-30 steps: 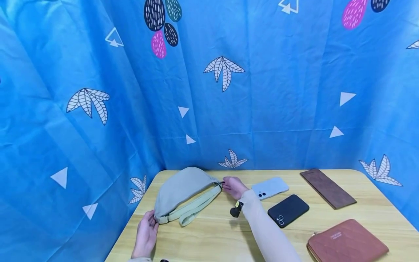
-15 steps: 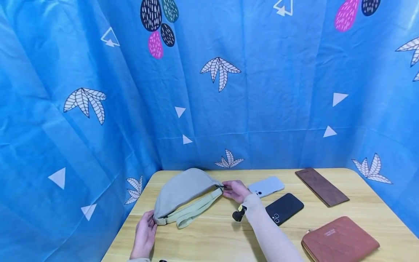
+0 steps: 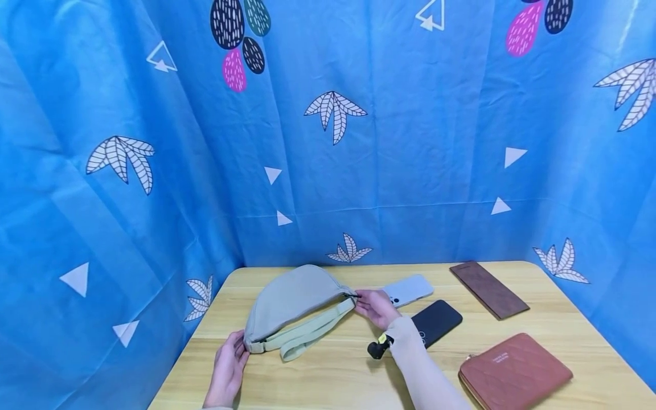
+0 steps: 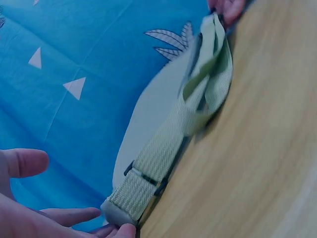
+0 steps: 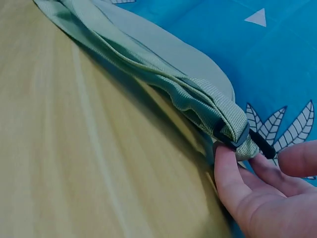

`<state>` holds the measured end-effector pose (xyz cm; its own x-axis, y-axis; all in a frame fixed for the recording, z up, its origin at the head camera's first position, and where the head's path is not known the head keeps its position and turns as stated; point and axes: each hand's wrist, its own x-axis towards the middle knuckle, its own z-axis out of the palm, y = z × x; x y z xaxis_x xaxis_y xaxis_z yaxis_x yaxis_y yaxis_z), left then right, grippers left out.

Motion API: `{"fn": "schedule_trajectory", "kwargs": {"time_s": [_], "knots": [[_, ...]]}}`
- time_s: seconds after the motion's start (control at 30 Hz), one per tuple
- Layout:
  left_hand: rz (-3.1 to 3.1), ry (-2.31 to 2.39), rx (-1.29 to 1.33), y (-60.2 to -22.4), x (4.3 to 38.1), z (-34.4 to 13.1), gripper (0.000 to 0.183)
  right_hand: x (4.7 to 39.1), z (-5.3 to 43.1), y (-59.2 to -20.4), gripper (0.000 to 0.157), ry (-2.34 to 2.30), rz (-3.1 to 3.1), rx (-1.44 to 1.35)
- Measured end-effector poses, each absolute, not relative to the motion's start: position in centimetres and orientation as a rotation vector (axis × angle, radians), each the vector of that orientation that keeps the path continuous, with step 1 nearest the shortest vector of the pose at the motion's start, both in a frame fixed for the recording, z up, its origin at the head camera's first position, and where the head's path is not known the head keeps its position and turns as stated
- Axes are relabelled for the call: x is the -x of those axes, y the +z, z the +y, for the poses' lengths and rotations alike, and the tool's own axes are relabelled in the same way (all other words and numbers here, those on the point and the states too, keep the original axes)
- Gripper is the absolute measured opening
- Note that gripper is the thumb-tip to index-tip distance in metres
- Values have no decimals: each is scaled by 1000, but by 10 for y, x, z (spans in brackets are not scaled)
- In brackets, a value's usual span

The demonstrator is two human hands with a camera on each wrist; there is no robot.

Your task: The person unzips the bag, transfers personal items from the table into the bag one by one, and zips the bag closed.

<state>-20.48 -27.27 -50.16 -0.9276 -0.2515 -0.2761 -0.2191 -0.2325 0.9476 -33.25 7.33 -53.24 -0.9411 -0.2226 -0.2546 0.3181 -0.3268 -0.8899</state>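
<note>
A pale grey-green waist bag (image 3: pixel 293 296) lies flat side up on the table, its green strap (image 3: pixel 312 332) folded along the near side. At the bag's left end, my left hand (image 3: pixel 229 364) holds the tip between its fingers; the left wrist view shows the thumb (image 4: pixel 27 162) apart from it. My right hand (image 3: pixel 376 307) has its fingers round the other end, close to a black buckle (image 5: pixel 233 135). A dark zip pull (image 5: pixel 262 144) sticks out near the right thumb, and I cannot tell whether they touch.
Right of the bag lie a white phone (image 3: pixel 410 289), a black phone (image 3: pixel 437 322) partly behind the right sleeve, a flat brown case (image 3: pixel 489 289) and a reddish-brown zip wallet (image 3: pixel 515 369). A blue patterned curtain (image 3: pixel 379 171) surrounds the wooden table (image 3: pixel 292 387).
Both hands have shifted the waist bag to the right across the table and slightly nearer, its right end closer to the phones. The head view has turned a little to the right.
</note>
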Motion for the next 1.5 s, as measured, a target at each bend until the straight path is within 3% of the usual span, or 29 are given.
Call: {"fn": "schedule_trajectory", "kwargs": {"time_s": [0.23,0.4,0.53,0.83,1.5], "knots": [[-2224,-1795,-475,-478,209,-240,68,327,76,-537,46,-2341,1561,-83],[-2049,-2264,-169,-472,233,-193,56,324,78,-543,44,-2408,1500,-88],[-1810,-2717,-25,-482,254,-159,60,319,79,-547,44,-2428,1515,-89],[-1558,-3060,-68,-502,286,-114,69,322,79,-548,44,-2443,1519,-75],[-1558,-3180,-188,-521,290,-106,72,323,73,-547,46,-2350,1747,-39]]}}
